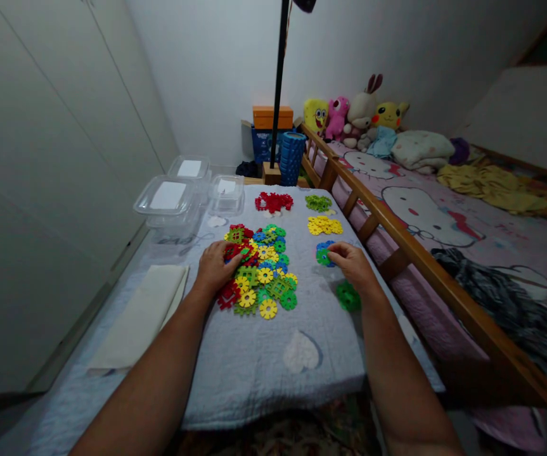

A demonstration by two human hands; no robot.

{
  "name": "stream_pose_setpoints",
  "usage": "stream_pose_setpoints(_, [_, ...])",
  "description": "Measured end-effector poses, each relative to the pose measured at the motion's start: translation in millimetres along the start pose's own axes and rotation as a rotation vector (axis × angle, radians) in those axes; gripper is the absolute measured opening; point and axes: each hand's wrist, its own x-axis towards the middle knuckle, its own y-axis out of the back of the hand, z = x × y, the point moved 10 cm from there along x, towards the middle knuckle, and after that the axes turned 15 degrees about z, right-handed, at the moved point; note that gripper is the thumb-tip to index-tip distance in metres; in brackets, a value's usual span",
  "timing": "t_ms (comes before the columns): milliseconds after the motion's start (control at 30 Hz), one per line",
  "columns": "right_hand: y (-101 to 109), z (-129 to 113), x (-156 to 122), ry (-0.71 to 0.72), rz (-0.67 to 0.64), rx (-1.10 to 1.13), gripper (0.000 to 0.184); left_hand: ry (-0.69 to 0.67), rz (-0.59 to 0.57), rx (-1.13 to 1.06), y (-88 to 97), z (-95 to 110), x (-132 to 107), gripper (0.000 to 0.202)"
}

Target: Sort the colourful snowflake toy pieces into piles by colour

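A mixed heap of plastic interlocking pieces [264, 254], with round notched discs and square lattice pieces in red, yellow, green and blue, lies mid-table. My left hand [213, 263] rests on the heap's left side, thumb and fingers apart, touching red pieces; its fingertips are partly hidden. To the right, my right hand [349, 258] pinches a green notched disc [322, 257] in front of a small blue disc group [325, 244]. Below that hand sits a pile of green discs [348, 296], partly covered by my wrist.
Sorted groups of red pieces [274, 202], light green pieces [318, 202] and yellow discs [324, 225] lie farther back. Clear plastic boxes [166, 196] and a folded beige cloth [140, 313] are on the left. A wooden bed rail [397, 244] borders the right side.
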Motion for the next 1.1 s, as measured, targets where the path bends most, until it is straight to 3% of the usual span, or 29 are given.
stream_pose_setpoints(133, [52.8, 30.4, -9.8, -0.071, 0.06, -0.084, 0.029, -0.001, -0.015, 0.003, -0.3, 0.4, 0.5, 0.044])
stream_pose_setpoints(267, [71.9, 52.0, -26.6, -0.117, 0.052, -0.123, 0.03, 0.0, -0.016, 0.008, 0.0, -0.5, 1.0, 0.045])
stream_pose_setpoints(467, [67.9, 50.3, -47.4, -0.12, 0.024, -0.145, 0.027, -0.009, -0.028, 0.015, -1.9, -2.0, 1.2, 0.049])
stream_pose_setpoints(667, [51.5, 31.0, -54.2, 0.052, -0.011, -0.312, 0.018, -0.002, -0.019, 0.016, -1.6, -3.5, 1.1, 0.049])
stream_pose_setpoints(900, [44.3, 24.2, -57.5, 0.217, 0.079, -0.599, 0.013, 0.002, -0.032, 0.016, 0.5, -0.4, 1.4, 0.046])
stream_pose_setpoints(1100, [37.6, 20.1, -60.3, 0.271, 0.127, -0.736, 0.013, 0.019, -0.026, 0.012, 0.8, -2.3, 0.6, 0.043])
